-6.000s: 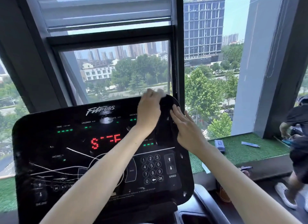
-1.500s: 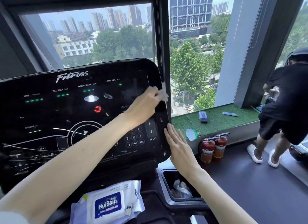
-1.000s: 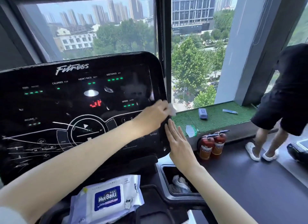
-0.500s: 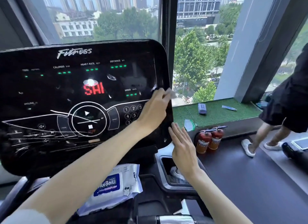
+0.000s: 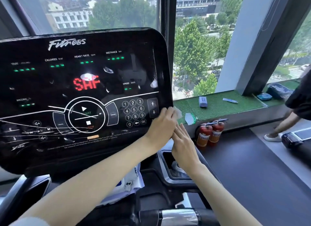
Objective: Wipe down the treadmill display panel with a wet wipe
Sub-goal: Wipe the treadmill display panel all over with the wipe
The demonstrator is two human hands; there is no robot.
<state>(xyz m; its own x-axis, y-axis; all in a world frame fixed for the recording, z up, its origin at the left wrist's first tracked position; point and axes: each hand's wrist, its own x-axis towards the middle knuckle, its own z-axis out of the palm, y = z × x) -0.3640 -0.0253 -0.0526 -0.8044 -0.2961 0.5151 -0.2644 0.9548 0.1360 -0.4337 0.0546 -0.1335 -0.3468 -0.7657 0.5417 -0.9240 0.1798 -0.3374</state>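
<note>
Display panel (image 5: 80,94): black, lit, red "SHF"; fills the left of view.
Left hand (image 5: 161,124): now at the panel's lower right edge, down from its upper right corner seconds ago.
Right hand (image 5: 182,141): flat, fingers together, beneath that edge.
Wet wipe (image 5: 178,112): pinched under left fingers (image 5: 169,111).
Meaning: right border nearly covered.

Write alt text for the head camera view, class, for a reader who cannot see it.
A person's left hand presses a white wet wipe against the lower right edge of a black treadmill display panel showing red letters. The right hand rests flat beside it, fingers extended. Two red fire extinguishers stand below a window ledge.
</note>
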